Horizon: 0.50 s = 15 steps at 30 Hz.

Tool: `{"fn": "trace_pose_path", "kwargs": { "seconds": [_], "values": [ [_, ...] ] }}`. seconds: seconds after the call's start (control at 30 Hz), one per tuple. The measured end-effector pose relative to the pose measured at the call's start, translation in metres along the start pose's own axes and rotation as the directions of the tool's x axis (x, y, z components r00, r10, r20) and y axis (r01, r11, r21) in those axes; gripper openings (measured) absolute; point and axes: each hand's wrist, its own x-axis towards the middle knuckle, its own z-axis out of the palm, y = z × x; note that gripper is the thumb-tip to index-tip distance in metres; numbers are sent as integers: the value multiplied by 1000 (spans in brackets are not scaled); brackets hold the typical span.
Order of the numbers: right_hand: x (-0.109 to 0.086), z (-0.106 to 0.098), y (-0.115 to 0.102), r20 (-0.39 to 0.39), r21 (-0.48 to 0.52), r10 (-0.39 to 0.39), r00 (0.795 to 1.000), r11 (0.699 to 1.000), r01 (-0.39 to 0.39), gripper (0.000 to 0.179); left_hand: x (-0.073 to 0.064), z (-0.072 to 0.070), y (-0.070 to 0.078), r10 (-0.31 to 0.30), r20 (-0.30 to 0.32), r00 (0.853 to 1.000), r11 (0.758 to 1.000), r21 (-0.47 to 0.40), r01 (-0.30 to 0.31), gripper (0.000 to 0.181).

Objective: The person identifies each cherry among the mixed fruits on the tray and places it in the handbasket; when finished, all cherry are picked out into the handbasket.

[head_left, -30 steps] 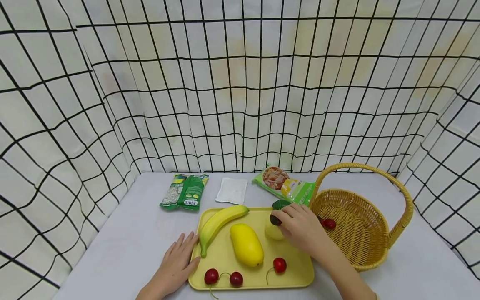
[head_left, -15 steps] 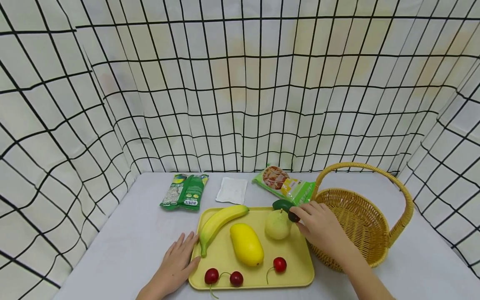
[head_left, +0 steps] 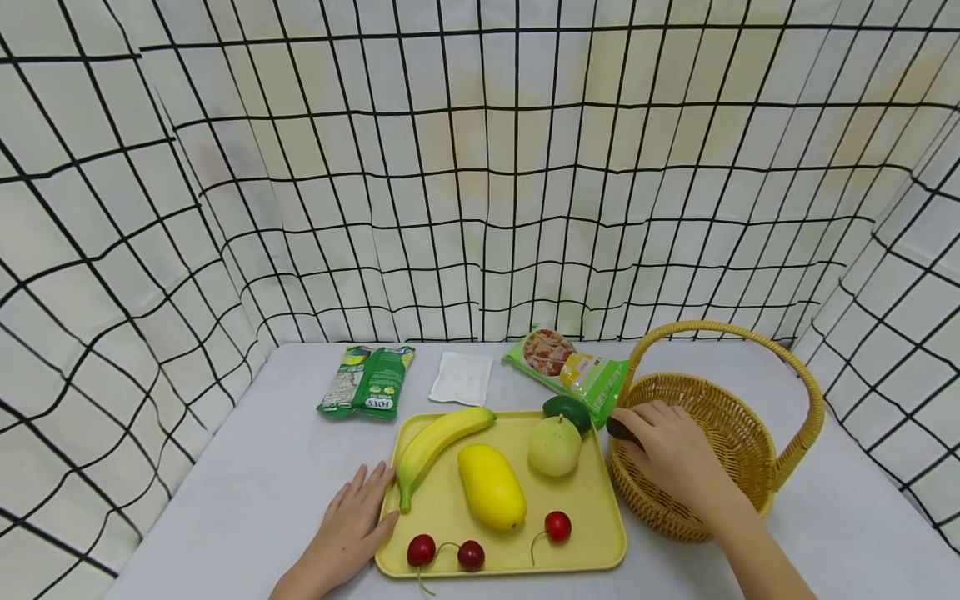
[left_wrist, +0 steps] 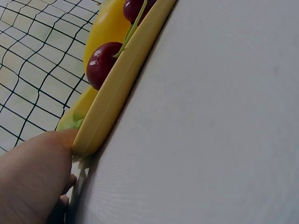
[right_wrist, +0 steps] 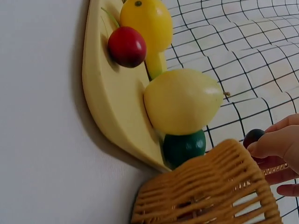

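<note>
My right hand (head_left: 670, 450) pinches a small dark round fruit (right_wrist: 253, 136) between thumb and fingers, over the left side of the wicker basket (head_left: 738, 500). My left hand (head_left: 347, 527) rests at the left edge of the yellow tray (head_left: 585, 542), fingers extended and thumb at its rim. On the tray lie a banana (head_left: 438, 442), a yellow mango-shaped fruit (head_left: 492, 486), a pale pear (head_left: 554, 447), a paired stem of dark cherries (head_left: 471, 556) and a single red cherry (head_left: 558, 527). A dark green fruit (head_left: 567, 410) sits behind the pear at the tray's back right corner.
Along the back of the table are a green snack packet (head_left: 367, 382), a white square packet (head_left: 462, 378) and a green bag with a food picture (head_left: 566, 367). The basket's tall handle (head_left: 806, 425) arches up at right. Black-gridded white cloth (head_left: 480, 192) encloses the table.
My right hand has moved right from over the pear to the basket, carrying the dark fruit, which uncovers the pear and the green fruit. My left hand stays at the tray edge.
</note>
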Motion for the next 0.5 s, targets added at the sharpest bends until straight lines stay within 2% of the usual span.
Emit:
{"fn": "trace_pose_path", "kwargs": {
  "seconds": [0.3, 0.5],
  "values": [
    [-13, -5, 15, 40, -21, 61, 997, 998, -60, 42, 0, -1, 1, 4, -1, 1000, 1000, -1, -4, 63],
    [-22, -3, 28, 36, -43, 55, 998, 998, -54, 43, -1, -2, 2, 15, -7, 1000, 1000, -4, -15, 64]
  ]
}}
